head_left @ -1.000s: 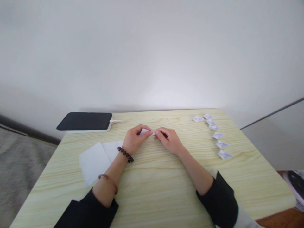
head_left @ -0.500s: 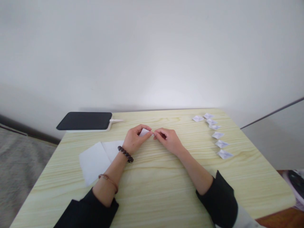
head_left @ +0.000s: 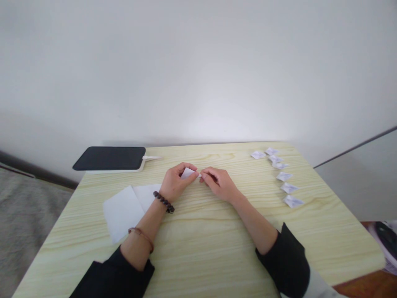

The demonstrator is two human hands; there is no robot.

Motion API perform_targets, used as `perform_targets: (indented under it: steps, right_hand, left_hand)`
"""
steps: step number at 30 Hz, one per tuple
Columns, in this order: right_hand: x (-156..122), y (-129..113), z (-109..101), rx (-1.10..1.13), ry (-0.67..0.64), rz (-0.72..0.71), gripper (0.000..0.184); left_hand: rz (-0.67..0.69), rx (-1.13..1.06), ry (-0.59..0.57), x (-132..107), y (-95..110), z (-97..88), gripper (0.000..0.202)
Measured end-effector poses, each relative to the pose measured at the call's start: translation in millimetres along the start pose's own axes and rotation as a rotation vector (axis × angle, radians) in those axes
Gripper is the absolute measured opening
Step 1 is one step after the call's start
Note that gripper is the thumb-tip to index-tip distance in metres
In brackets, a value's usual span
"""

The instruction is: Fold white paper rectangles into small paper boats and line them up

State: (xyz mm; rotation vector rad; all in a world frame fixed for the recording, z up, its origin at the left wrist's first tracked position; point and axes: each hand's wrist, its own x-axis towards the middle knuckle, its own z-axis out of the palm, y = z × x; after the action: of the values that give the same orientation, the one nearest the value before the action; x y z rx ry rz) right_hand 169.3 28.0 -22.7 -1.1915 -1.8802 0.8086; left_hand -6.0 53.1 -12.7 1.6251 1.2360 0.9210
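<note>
A small folded white paper (head_left: 187, 173) is held over the middle of the table. My left hand (head_left: 176, 181) pinches it between thumb and fingers, covering much of it. My right hand (head_left: 219, 182) has its thumb and forefinger closed on the paper's right tip, close beside the left fingertips. Under and beside my left wrist lie flat sheets of white paper (head_left: 122, 213). Off to the right, several small folded paper boats (head_left: 289, 188) form a rough line, with one more paper boat (head_left: 258, 155) beside its far end.
At the back left of the wooden table (head_left: 204, 248), a phone (head_left: 111, 158) lies on a white block, with a white cable plug (head_left: 151, 157) sticking out on its right. A pale wall (head_left: 198, 74) rises behind the table. Something dark and round stands at the lower right.
Almost nothing differs. Both hands keep their grip on the folded paper, with only a very slight shift of the right fingers and of the camera.
</note>
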Motion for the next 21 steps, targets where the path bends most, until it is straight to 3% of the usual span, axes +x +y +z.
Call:
perform_targets:
  steps: [15, 21]
  right_hand:
    - [-0.5, -2.5, -1.1, 0.048, -0.009, 0.019, 0.014]
    - [0.2, -3.8, -0.2, 0.022, 0.085, 0.022, 0.016]
  left_hand:
    - [0.010, -0.015, 0.005, -0.6, 0.8, -0.3, 0.030]
    - [0.044, -0.093, -0.004, 0.5, -3.6, 0.0, 0.034]
